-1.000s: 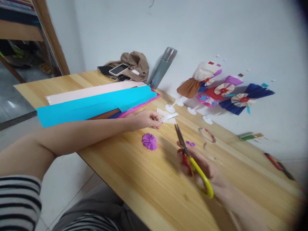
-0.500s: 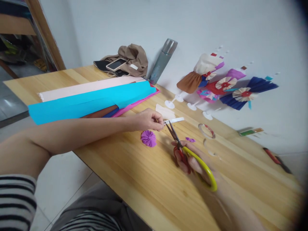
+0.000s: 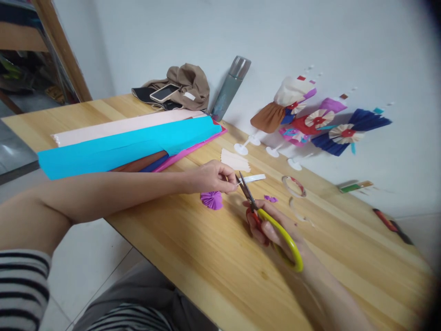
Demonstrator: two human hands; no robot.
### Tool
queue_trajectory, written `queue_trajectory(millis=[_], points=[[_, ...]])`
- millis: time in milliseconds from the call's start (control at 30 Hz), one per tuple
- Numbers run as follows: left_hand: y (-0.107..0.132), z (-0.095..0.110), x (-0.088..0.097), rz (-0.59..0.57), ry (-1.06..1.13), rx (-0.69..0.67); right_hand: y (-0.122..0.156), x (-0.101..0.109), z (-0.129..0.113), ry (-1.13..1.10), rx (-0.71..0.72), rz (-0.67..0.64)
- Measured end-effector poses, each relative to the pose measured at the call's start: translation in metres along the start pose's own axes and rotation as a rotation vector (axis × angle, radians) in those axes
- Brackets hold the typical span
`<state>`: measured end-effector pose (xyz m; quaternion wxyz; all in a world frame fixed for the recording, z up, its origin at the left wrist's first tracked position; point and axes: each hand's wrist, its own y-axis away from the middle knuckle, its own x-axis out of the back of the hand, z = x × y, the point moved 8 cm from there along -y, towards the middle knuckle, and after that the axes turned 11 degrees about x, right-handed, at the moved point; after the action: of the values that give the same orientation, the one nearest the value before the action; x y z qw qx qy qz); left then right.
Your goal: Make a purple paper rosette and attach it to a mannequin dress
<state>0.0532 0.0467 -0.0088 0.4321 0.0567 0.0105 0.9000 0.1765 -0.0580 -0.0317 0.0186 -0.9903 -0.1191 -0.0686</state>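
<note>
My left hand [image 3: 216, 176] pinches the near end of a thin white strip [image 3: 255, 178], which runs out past the fingers to the right. In my right hand [image 3: 263, 225] is a pair of scissors [image 3: 279, 230] with yellow and red handles. Its slightly parted blades point up at the strip, right beside my left fingertips; whether they touch it I cannot tell. A pleated purple paper rosette [image 3: 212, 200] lies just below my left hand, partly covered by it. Beyond the fingers rests a piece of cream crepe paper [image 3: 235, 160]. Small purple scraps [image 3: 270, 198] lie right of the scissors.
Blue crepe paper [image 3: 103, 149] covers other coloured sheets on the left. Behind are a phone [image 3: 164, 93], brown cloth [image 3: 193, 82] and a flask [image 3: 230, 89]. Paper-dressed figures [image 3: 319, 118] stand along the wall. A tape roll [image 3: 294, 186] and a red-black cutter [image 3: 392, 225] lie right.
My left hand has come slightly lower, now covering the top of the rosette. The scissor blades have shifted a little and sit closer to my left fingertips, across the white strip.
</note>
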Motion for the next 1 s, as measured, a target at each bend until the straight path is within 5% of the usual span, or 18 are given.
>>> queue_trajectory(millis=[533, 1000], points=[[0.0, 0.001, -0.002, -0.034, 0.011, -0.007, 0.011, -0.006, 0.009, -0.317, -0.121, 0.084], [-0.001, -0.001, -0.002, -0.009, 0.057, 0.027, 0.006, -0.005, 0.008, -0.191, 0.079, 0.072]])
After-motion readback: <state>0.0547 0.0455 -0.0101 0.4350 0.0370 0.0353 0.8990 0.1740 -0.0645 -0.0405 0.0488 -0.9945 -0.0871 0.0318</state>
